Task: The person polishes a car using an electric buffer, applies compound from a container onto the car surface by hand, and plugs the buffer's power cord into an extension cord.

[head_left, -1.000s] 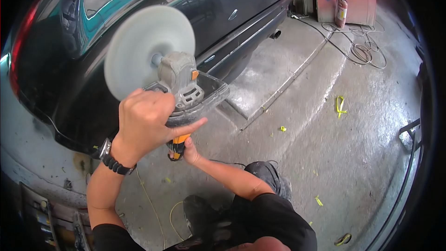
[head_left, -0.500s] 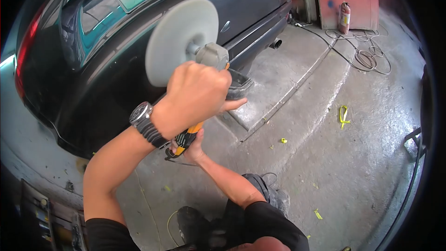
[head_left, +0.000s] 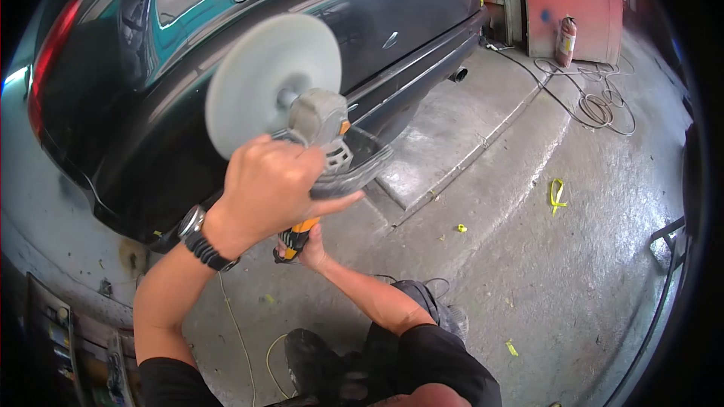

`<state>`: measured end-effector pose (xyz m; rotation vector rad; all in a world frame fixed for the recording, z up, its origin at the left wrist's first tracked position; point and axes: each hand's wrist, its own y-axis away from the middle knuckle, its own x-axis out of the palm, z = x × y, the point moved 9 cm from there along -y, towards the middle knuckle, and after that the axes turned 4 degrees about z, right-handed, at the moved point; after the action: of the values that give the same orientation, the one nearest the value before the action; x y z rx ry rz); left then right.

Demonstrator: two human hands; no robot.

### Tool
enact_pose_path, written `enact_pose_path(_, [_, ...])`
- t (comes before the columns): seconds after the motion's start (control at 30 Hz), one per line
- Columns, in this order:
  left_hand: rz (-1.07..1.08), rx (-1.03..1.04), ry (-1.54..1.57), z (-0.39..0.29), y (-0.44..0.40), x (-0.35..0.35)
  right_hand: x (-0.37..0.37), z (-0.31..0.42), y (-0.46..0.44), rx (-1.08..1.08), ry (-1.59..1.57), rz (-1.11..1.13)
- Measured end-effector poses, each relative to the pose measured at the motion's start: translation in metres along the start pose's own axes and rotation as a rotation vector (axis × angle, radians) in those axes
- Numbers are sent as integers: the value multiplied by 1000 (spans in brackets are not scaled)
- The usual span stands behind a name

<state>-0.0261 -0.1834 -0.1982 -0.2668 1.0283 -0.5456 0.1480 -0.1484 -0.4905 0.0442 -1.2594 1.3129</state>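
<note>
A power polisher [head_left: 320, 117] with a grey head, black loop handle and orange-and-black body is held at the rear of a dark car [head_left: 377, 11]. Its broad pale disc pad [head_left: 256, 79] faces the bodywork; whether the two touch, I cannot tell. My left hand [head_left: 268, 181], below a wristwatch, is closed over the front of the tool, its thumb stretched out along the loop handle. My right hand [head_left: 311, 249] wraps round the rear grip, lower and closer to me. My left hand and wrist hide the middle of the body.
A fire extinguisher [head_left: 566, 41] stands by a red panel [head_left: 577, 0], with coiled cable [head_left: 599, 105] beside it. Yellow strips [head_left: 556, 194] lie on the concrete floor [head_left: 483, 249]. A thin cord [head_left: 240, 324] runs near my feet. Metal shelving [head_left: 49, 324] is at lower left.
The polisher and my left hand have shifted left and down, uncovering more of the grey head and loop handle. The right hand keeps its grip. The view has shifted slightly.
</note>
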Motion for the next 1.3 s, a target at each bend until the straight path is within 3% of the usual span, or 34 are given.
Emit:
enact_pose_path(0.17, [-58, -44, 32, 17, 63, -32, 3, -65, 17, 85, 71, -8])
enact_pose_path(0.33, [-37, -99, 32, 39, 141, -60, 27, -84, 36, 121, 232, -85])
enact_pose_path(0.57, [-168, -267, 47, 63, 252, -96, 48, -118, 51, 324, 370, 110])
enact_pose_path(0.67, [-309, -336, 84, 71, 280, -102, 56, -93, 51, 359, 489, 93])
enact_pose_path(0.77, [-352, -366, 92, 70, 272, -104, 49, -61, 57, 498, 558, 30])
enact_pose_path(0.97, [-456, -297, 153, 67, 181, -91, 19, 40, 65, 467, 597, -152])
enact_pose_path(1.1, [-593, -227, 207, 70, 107, -76, -34, 103, 67, 316, 627, -369])
enact_pose_path(1.23, [-736, -152, 345, 68, 39, -51, -27, 171, 49, 191, 647, -409])
enact_pose_path(1.3, [-695, -172, 325, 68, 7, -33, -50, 182, 51, 153, 524, -484])
